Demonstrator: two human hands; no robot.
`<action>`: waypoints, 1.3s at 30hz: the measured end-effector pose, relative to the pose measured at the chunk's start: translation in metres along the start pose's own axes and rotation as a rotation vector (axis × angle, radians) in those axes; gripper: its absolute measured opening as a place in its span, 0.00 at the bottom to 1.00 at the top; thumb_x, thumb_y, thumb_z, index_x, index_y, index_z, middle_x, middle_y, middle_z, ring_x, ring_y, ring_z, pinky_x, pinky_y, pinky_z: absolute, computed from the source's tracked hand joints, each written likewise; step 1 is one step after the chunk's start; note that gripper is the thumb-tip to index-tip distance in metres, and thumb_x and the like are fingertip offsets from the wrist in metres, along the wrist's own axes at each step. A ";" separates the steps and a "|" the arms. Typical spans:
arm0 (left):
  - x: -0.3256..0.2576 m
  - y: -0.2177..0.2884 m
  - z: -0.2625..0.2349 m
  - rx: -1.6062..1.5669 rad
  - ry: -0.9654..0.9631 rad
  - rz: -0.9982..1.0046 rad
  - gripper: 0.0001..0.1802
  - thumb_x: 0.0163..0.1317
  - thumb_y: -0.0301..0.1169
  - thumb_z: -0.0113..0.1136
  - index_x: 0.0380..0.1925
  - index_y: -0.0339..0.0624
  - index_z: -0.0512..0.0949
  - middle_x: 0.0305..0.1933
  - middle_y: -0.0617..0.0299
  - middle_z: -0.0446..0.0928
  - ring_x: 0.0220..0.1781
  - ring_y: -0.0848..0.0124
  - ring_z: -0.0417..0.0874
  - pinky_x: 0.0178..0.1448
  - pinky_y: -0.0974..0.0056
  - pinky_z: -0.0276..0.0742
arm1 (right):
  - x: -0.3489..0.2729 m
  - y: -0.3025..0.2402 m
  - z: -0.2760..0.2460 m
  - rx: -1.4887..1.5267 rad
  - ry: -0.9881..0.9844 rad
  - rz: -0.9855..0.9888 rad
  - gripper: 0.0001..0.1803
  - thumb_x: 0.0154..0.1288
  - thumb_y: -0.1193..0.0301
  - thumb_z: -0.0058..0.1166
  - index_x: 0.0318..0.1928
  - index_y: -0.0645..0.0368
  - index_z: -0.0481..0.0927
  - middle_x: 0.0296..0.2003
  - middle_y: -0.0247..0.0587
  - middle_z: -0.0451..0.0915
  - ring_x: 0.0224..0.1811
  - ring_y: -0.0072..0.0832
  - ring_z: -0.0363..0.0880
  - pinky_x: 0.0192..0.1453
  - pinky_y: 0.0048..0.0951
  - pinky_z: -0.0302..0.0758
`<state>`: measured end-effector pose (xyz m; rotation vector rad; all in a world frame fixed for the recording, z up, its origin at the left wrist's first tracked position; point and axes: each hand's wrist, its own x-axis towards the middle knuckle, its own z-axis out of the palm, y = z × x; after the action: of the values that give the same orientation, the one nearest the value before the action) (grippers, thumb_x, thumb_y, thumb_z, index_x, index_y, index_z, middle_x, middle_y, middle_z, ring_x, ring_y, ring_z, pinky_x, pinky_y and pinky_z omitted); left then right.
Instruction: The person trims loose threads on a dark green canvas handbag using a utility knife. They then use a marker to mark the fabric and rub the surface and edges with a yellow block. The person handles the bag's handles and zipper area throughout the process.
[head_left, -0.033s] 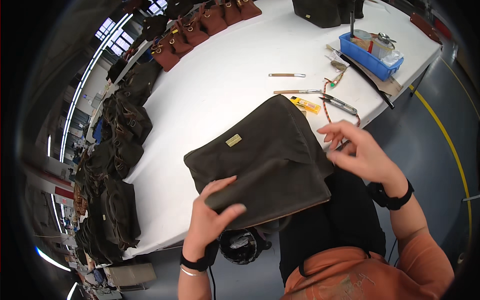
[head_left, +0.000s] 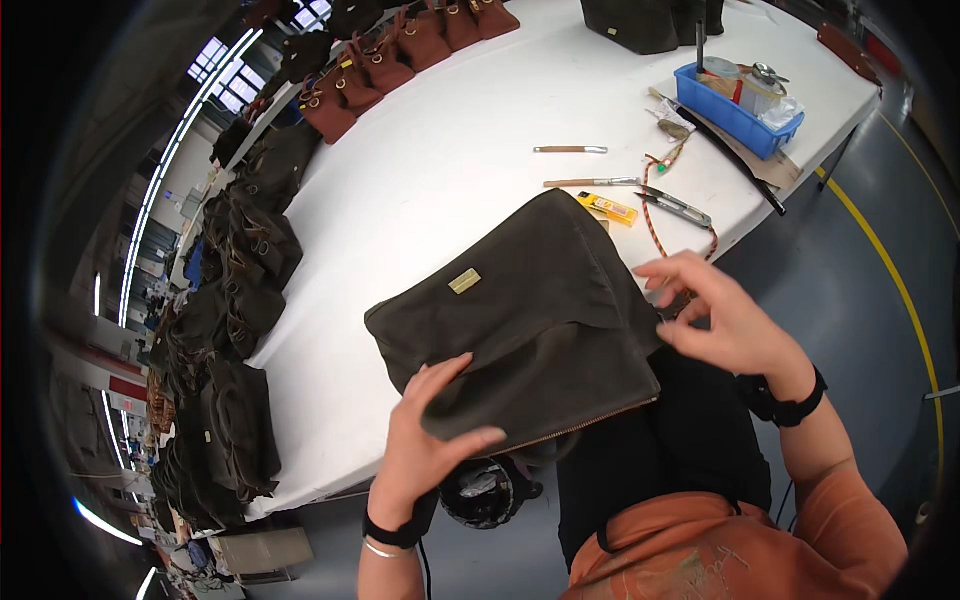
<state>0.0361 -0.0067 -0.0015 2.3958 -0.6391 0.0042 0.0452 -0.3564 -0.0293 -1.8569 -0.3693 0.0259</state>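
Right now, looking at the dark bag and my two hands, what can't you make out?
- Underside of the dark olive bag: hidden by the bag's own body, head view.
- Left hand fingertips: curled over the bag's edge, so how far the grip reaches under it is unseen.
- Right hand: fingers spread beside the bag; touching or apart cannot be told.
- Contents of the blue tray: too small and bent near the rim.
- Round dark thing under the table edge: partly covered by the bag and wrist.

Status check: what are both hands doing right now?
Left hand gripping dark olive bag at near edge. Right hand open beside bag. Yellow cutter, snips lie beyond.
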 end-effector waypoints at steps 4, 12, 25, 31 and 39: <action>-0.018 0.009 0.024 0.365 -0.092 0.043 0.58 0.37 0.45 0.81 0.71 0.46 0.64 0.75 0.51 0.63 0.75 0.50 0.64 0.76 0.40 0.56 | -0.023 0.017 0.018 -0.123 -0.018 -0.001 0.38 0.56 0.81 0.58 0.69 0.54 0.66 0.60 0.46 0.67 0.57 0.35 0.73 0.50 0.30 0.79; -0.034 0.000 0.030 0.641 -0.061 -0.027 0.49 0.46 0.39 0.76 0.72 0.53 0.66 0.78 0.54 0.58 0.78 0.51 0.58 0.79 0.41 0.51 | -0.007 0.014 0.035 0.053 0.155 -0.032 0.29 0.58 0.83 0.53 0.63 0.58 0.77 0.48 0.43 0.77 0.41 0.27 0.79 0.41 0.24 0.78; -0.027 0.042 0.059 0.378 0.035 0.028 0.37 0.56 0.21 0.64 0.69 0.46 0.69 0.77 0.46 0.58 0.78 0.48 0.59 0.77 0.43 0.56 | 0.024 0.017 0.082 -0.279 0.067 -0.288 0.22 0.59 0.81 0.56 0.55 0.64 0.82 0.44 0.55 0.73 0.40 0.45 0.80 0.46 0.38 0.78; -0.008 0.025 0.097 0.422 0.245 -0.005 0.38 0.51 0.32 0.76 0.65 0.46 0.74 0.73 0.49 0.66 0.74 0.50 0.66 0.73 0.43 0.63 | 0.019 0.021 0.083 -0.299 0.048 -0.258 0.23 0.59 0.82 0.55 0.57 0.63 0.81 0.48 0.56 0.72 0.41 0.46 0.80 0.47 0.39 0.79; -0.003 0.032 0.113 0.424 0.335 0.015 0.23 0.60 0.31 0.68 0.57 0.41 0.80 0.64 0.55 0.77 0.74 0.51 0.68 0.75 0.42 0.60 | 0.017 0.019 0.091 -0.239 0.116 -0.203 0.25 0.58 0.83 0.55 0.58 0.59 0.80 0.47 0.52 0.71 0.41 0.43 0.78 0.46 0.36 0.77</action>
<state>0.0011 -0.0944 -0.0722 2.7011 -0.5352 0.5887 0.0478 -0.2724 -0.0734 -2.0359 -0.4958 -0.2742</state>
